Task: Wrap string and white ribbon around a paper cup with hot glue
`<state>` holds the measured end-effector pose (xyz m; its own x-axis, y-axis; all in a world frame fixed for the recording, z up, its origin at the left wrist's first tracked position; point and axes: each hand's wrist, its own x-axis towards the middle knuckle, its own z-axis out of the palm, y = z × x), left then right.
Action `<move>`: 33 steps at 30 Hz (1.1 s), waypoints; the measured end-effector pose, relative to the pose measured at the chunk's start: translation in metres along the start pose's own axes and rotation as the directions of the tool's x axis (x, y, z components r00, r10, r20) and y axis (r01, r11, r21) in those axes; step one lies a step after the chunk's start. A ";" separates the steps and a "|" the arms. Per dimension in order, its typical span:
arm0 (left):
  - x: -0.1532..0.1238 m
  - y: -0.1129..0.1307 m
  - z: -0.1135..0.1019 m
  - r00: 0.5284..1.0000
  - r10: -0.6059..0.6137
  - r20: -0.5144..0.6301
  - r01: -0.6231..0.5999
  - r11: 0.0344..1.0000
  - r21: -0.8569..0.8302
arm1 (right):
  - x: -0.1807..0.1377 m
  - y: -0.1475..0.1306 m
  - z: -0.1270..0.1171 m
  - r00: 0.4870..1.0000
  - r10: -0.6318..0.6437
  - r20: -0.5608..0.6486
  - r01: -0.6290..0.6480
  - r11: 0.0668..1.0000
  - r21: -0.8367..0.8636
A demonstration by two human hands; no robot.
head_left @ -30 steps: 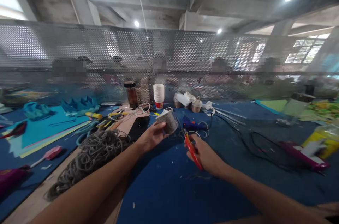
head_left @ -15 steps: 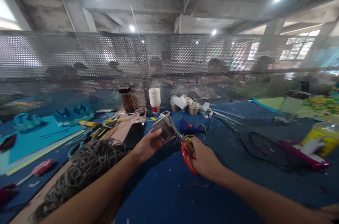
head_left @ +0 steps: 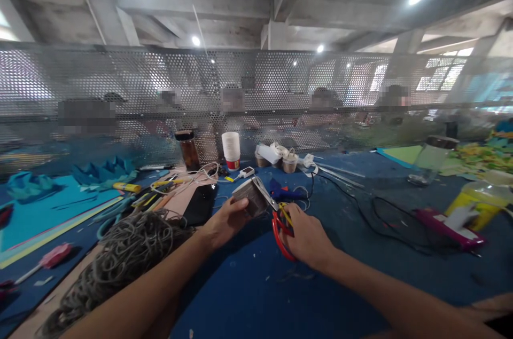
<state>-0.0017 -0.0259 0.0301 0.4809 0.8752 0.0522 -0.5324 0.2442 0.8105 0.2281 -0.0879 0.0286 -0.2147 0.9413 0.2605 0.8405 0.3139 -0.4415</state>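
My left hand (head_left: 226,220) is closed around a small cup (head_left: 251,199) with a grey-brown covered side and a pale rim, tilted over the table. In my right hand (head_left: 308,235) is a pair of scissors (head_left: 280,237) with red handles; some yellow shows by the fingers. The scissor blades point up and left, against the cup's right side near its rim. Whether they touch the cup or are parted I cannot tell. Just behind the scissors lies a blue glue gun (head_left: 284,190).
A tangle of grey cord (head_left: 128,259) lies left of my forearm, near a black phone (head_left: 200,204). Behind stand stacked paper cups (head_left: 231,152), a brown jar (head_left: 187,151) and small cups (head_left: 289,163). To the right are black cables, a purple glue gun (head_left: 444,227) and a clear jar (head_left: 430,160).
The view has shifted slightly to the right. The cup has turned a little in my left hand, and a small white box behind it now shows separately. Both holds stay the same.
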 end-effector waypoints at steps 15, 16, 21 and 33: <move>-0.003 0.002 0.006 1.000 0.004 0.027 -0.003 1.000 -0.031 | -0.003 0.002 -0.001 0.999 0.017 0.043 -0.021 0.995 0.099; -0.004 0.002 0.006 1.000 0.001 0.025 -0.001 1.000 -0.028 | -0.003 0.002 -0.001 0.999 0.016 0.048 -0.022 0.992 0.128; -0.003 0.001 0.001 1.000 -0.006 0.030 0.007 1.000 -0.023 | -0.003 0.003 -0.004 1.000 0.024 0.015 -0.027 0.959 0.282; -0.007 0.010 0.005 0.990 -0.044 0.136 0.055 0.996 -0.072 | -0.029 0.043 -0.055 0.960 0.257 -0.116 -0.276 0.939 -0.204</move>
<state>-0.0066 -0.0317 0.0408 0.5944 0.7985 0.0951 -0.5544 0.3213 0.7677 0.2981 -0.1088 0.0496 0.0673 0.9695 0.2358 0.9501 0.0099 -0.3117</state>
